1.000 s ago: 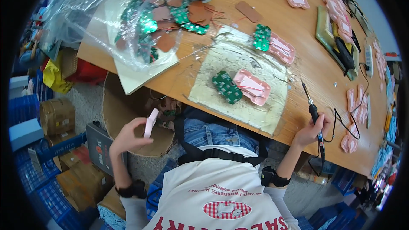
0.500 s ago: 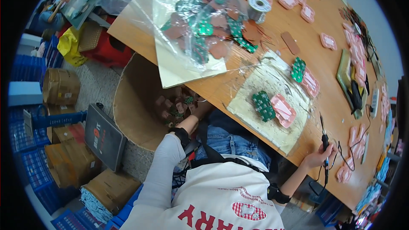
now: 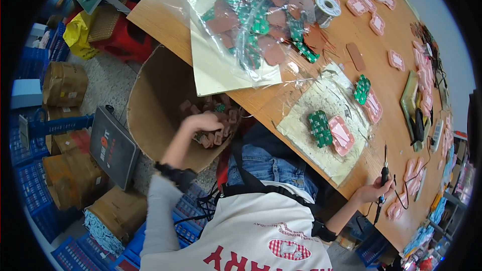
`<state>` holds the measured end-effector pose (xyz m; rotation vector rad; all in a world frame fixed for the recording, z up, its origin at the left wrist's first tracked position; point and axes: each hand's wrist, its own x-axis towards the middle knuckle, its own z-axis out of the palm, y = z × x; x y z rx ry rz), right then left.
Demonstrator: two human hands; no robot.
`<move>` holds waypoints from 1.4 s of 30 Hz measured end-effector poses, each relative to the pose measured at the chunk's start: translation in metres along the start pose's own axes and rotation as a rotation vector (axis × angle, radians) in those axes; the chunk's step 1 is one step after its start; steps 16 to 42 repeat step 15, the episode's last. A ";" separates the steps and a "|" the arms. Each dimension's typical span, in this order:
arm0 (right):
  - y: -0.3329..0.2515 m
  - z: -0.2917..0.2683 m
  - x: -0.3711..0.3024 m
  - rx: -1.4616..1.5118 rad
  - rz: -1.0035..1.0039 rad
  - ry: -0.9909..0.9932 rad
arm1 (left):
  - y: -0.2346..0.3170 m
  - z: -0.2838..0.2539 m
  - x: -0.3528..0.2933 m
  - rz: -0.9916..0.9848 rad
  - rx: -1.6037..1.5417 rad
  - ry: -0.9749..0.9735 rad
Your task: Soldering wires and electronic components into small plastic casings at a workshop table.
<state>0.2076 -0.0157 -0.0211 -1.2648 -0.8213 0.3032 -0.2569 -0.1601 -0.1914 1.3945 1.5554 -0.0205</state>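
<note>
My left hand [image 3: 203, 121] is down in a tall cardboard barrel [image 3: 153, 90], over a heap of pink parts [image 3: 232, 115] with some green boards among them. Its fingers are loosely curved and apart, with no held item visible; the fingertips are partly hidden. At the table's right front edge, my right hand [image 3: 374, 190] grips a soldering iron [image 3: 384, 173] by its black handle, tip pointing up. On a stained pale board [image 3: 301, 115] lie a green circuit board [image 3: 320, 128] and a pink plastic case [image 3: 341, 135] side by side. Another green circuit board [image 3: 361, 89] rests against a pink case [image 3: 373, 108] farther back.
A clear plastic bag [image 3: 201, 15] of green boards and brown pieces covers the table's left part. Beside it stands a solder spool [image 3: 327, 7]. More pink cases [image 3: 375, 22] lie farther back. Left of the barrel are a platform scale [image 3: 114, 145] and cardboard boxes [image 3: 75, 175].
My left hand has moved left inside the barrel, from near the table edge to over the heap. The right hand keeps hold of the soldering iron. The view has shifted slightly.
</note>
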 end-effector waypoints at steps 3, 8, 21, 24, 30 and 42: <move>0.008 -0.013 0.008 -0.011 -0.062 -0.009 | 0.103 -0.103 -0.096 0.117 -0.053 -0.294; 0.014 -0.018 0.009 -0.039 -0.086 0.000 | 0.244 -0.137 -0.113 0.728 -0.034 -0.095; 0.013 -0.024 0.001 -0.036 -0.001 0.001 | 0.354 -0.076 0.025 0.987 0.567 0.299; 0.013 -0.024 0.001 -0.036 -0.001 0.001 | 0.354 -0.076 0.025 0.987 0.567 0.299; 0.013 -0.024 0.001 -0.036 -0.001 0.001 | 0.354 -0.076 0.025 0.987 0.567 0.299; 0.013 -0.024 0.001 -0.036 -0.001 0.001 | 0.354 -0.076 0.025 0.987 0.567 0.299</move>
